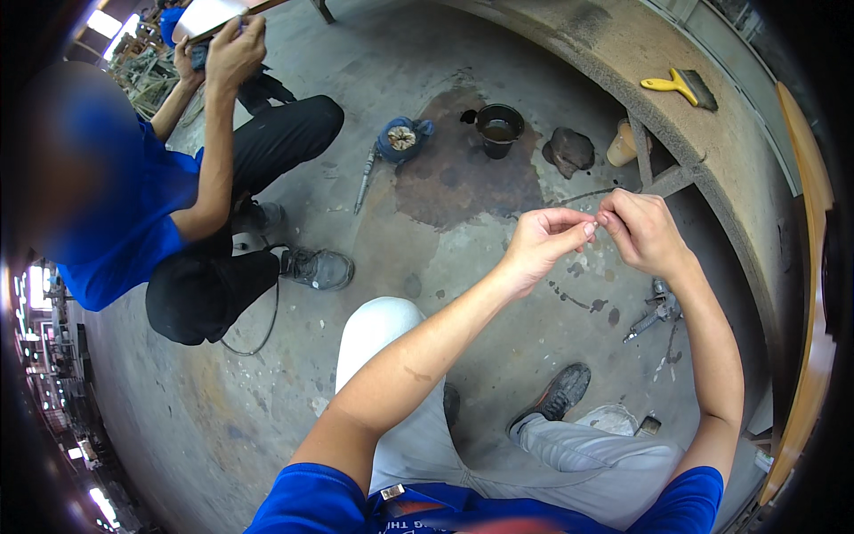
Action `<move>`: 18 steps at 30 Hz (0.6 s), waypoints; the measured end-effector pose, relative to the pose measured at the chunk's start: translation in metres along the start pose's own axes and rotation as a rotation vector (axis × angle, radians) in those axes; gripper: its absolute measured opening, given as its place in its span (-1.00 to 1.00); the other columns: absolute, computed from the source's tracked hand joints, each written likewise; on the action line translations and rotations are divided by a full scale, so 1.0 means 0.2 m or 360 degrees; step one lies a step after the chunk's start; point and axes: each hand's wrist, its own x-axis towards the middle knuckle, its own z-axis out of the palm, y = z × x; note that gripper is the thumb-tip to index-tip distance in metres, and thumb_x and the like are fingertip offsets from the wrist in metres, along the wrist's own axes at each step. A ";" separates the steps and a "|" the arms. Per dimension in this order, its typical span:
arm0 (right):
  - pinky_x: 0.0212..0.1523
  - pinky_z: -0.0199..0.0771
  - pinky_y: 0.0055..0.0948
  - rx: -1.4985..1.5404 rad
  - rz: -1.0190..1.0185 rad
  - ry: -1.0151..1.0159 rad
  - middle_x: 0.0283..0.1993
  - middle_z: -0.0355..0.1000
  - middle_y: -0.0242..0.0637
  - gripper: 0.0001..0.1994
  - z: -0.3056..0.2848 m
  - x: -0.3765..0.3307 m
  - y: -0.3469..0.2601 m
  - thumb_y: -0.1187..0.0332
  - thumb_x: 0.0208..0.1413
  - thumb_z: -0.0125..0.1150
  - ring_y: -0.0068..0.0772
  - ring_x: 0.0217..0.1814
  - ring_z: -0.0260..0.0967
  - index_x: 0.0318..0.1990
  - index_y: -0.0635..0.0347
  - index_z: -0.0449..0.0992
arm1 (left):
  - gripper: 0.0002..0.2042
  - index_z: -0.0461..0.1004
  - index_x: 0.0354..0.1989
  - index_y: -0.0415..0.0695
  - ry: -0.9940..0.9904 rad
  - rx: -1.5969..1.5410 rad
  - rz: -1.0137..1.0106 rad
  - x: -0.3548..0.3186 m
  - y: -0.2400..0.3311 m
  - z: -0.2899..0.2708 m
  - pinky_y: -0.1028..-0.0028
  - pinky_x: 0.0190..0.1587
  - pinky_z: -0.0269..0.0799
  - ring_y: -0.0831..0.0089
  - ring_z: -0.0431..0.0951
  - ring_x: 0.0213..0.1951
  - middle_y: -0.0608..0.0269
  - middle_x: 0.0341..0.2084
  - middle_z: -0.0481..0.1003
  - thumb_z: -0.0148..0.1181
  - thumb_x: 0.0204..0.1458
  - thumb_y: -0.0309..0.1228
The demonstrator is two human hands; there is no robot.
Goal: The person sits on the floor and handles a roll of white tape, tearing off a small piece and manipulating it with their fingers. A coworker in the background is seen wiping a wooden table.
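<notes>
Both my hands meet in front of me, above the concrete floor. My left hand (550, 245) is closed, thumb and forefinger pinched together. My right hand (645, 233) has its fingers curled and pinched, its tips touching the left ones. A tiny pale bit shows between the fingertips; it is too small to name. Beyond my hands stands a black bucket (499, 130) with dark liquid in it, on a wet brown patch. A dark crumpled rag (569, 151) lies right of it. Under my right forearm, a metal air tool (656, 310) rests on the floor.
At the right runs a dusty workbench (614, 62) with a yellow-handled brush (681, 87) on it. A beige cup (627, 142) stands by its leg. A blue bag (402, 139) and another tool (365, 181) lie left of the bucket. At the left a co-worker (124, 196) crouches, holding up a panel (213, 16).
</notes>
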 end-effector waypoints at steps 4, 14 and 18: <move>-0.42 0.46 -0.15 -0.0035 0.0078 -0.0054 -0.45 0.48 -0.13 -0.91 0.03 -0.01 -0.01 0.48 0.21 0.26 0.00 -0.43 0.51 -0.30 0.23 0.46 | -0.75 0.68 -0.02 -0.22 0.0032 0.0020 0.0030 0.00 -0.02 -0.01 0.52 -0.09 0.49 0.62 0.61 -0.19 0.28 -0.25 0.69 0.42 0.23 -0.34; -0.50 0.39 -0.22 0.0176 0.0337 -0.0119 -0.53 0.45 -0.08 -0.80 0.04 -0.04 0.04 0.37 0.34 0.26 -0.02 -0.53 0.47 -0.35 0.25 0.51 | -0.77 0.67 -0.09 -0.28 0.0079 0.0130 -0.0015 0.02 -0.02 0.00 0.57 -0.13 0.52 0.66 0.59 -0.25 0.30 -0.28 0.67 0.45 0.17 -0.42; -0.49 0.37 -0.27 0.0238 0.0332 -0.0023 -0.52 0.46 -0.08 -0.83 0.04 -0.02 0.04 0.37 0.33 0.28 -0.10 -0.55 0.45 -0.30 0.27 0.54 | -0.79 0.65 -0.18 -0.25 0.0101 0.0281 0.0008 0.02 -0.01 0.00 0.59 -0.19 0.52 0.68 0.58 -0.30 0.34 -0.33 0.65 0.51 0.10 -0.42</move>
